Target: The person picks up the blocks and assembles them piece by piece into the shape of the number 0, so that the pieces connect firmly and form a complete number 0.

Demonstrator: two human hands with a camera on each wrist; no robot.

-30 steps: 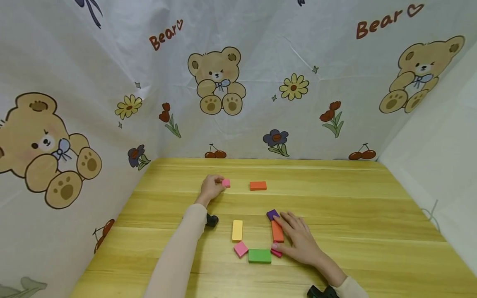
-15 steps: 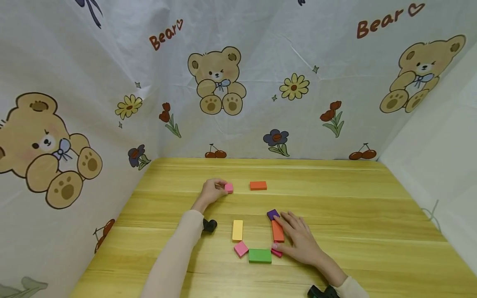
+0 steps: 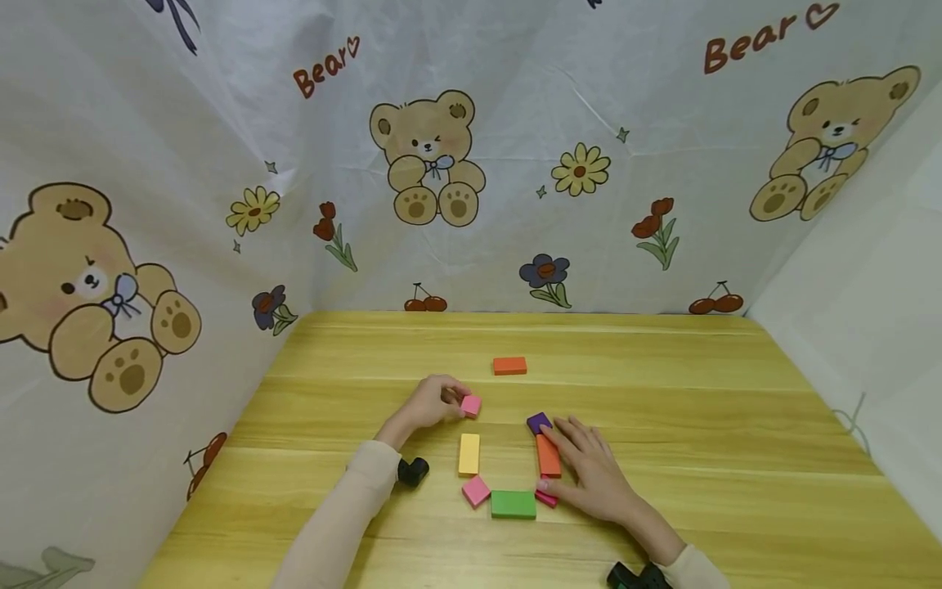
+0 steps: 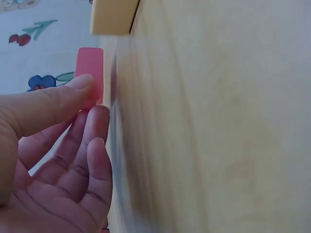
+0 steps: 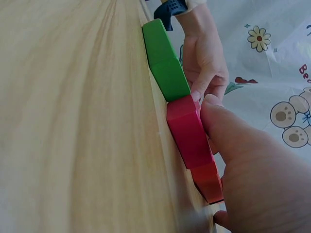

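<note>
The left hand [image 3: 432, 402] pinches a light pink block [image 3: 471, 406] by one end, thumb against one face and fingertips behind, so that its far end stands free of the grip; holding it this way presumably lets it be set down without the knuckles knocking what lies near. The block is just beyond the yellow block [image 3: 469, 455], on the far left of a U of blocks on the bench [image 3: 706, 425], and seems to be off the wood, though how far is hard to tell. The right hand [image 3: 589, 478] lies with its fingers fairly straight and somewhat spread, gripping nothing: thumb on the magenta block [image 5: 187, 136], index fingertip at the purple block [image 3: 539, 423], with the near orange block [image 3: 548, 456] between them. That span looks chosen to steady the right side of the U, keeping its pieces in line. The green block [image 3: 513, 505] forms the near side, and the second pink block [image 3: 476, 492] is turned cornerwise between green and yellow, apparently so the line can bend there; the purple one is turned too, at the right side's far end. The far orange block [image 3: 509, 366] lies well apart, untouched, beyond the U's gap.
</note>
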